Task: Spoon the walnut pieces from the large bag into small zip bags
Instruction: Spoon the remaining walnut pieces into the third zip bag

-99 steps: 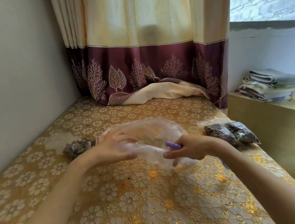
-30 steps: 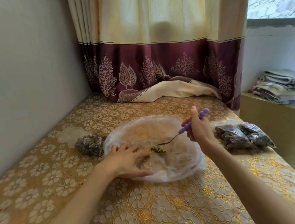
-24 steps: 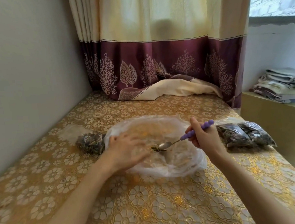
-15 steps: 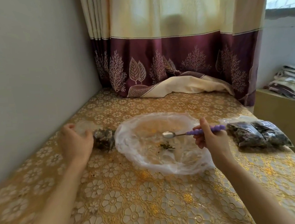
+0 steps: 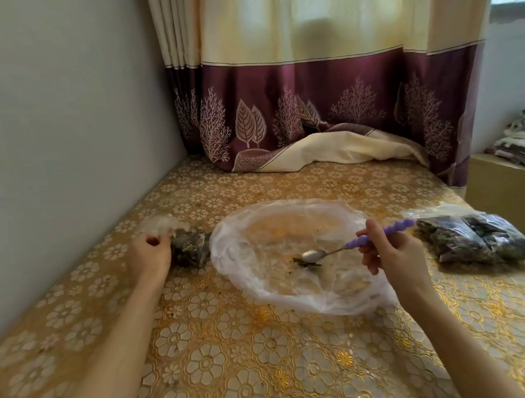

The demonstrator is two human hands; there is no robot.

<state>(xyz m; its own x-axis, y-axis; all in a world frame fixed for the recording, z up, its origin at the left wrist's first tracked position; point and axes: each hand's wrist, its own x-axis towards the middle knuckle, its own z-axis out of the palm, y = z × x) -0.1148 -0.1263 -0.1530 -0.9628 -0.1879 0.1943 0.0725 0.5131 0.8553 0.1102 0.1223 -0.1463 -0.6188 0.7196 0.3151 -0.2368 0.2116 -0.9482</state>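
The large clear bag (image 5: pixel 276 229) lies spread flat in the middle of the table, with only a small clump of dark walnut pieces (image 5: pixel 304 262) left in it. My right hand (image 5: pixel 390 248) grips a spoon with a purple handle (image 5: pixel 380 235); its metal bowl rests at that clump. My left hand (image 5: pixel 151 257) pinches the open top of a small zip bag (image 5: pixel 189 248) partly filled with dark pieces, lying left of the large bag. The hand is blurred.
Filled small zip bags (image 5: pixel 478 238) lie at the table's right edge. A grey wall (image 5: pixel 61 136) runs along the left. A curtain (image 5: pixel 310 101) hangs behind, its hem on the floral tablecloth (image 5: pixel 267 355). Folded cloths (image 5: pixel 523 140) sit on a ledge at right.
My left hand left the large bag and moved left to take hold of the small zip bag. My right hand lowered the spoon back to the clump of pieces.
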